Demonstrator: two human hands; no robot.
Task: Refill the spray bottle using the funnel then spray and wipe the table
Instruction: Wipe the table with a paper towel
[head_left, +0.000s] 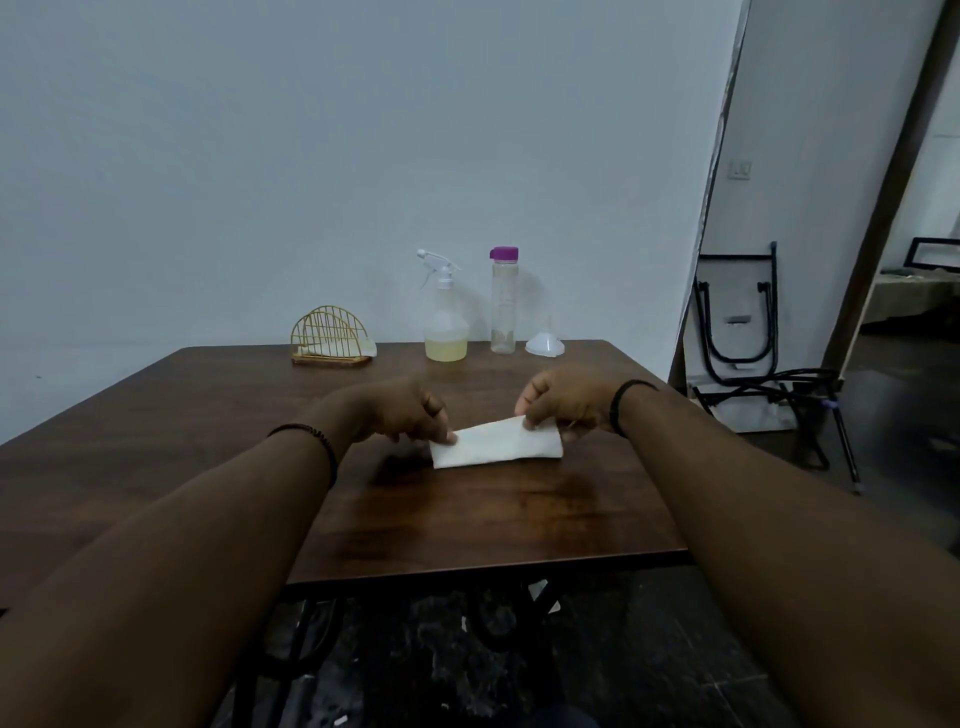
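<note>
Pinching a folded white tissue (497, 441) at either end, the left hand (404, 410) and right hand (566, 402) hold it on the brown counter (467, 525). Behind stand the spray bottle (445, 317), a purple-capped bottle (504, 301) and an upturned funnel (544, 344).

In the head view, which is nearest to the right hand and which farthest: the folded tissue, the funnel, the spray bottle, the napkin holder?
Measured from the right hand:
1. Folded tissue: pinched by it, at table centre.
2. Funnel: just behind, inverted at the far edge.
3. Spray bottle: far edge, further left.
4. Napkin holder: far left of the row.
</note>
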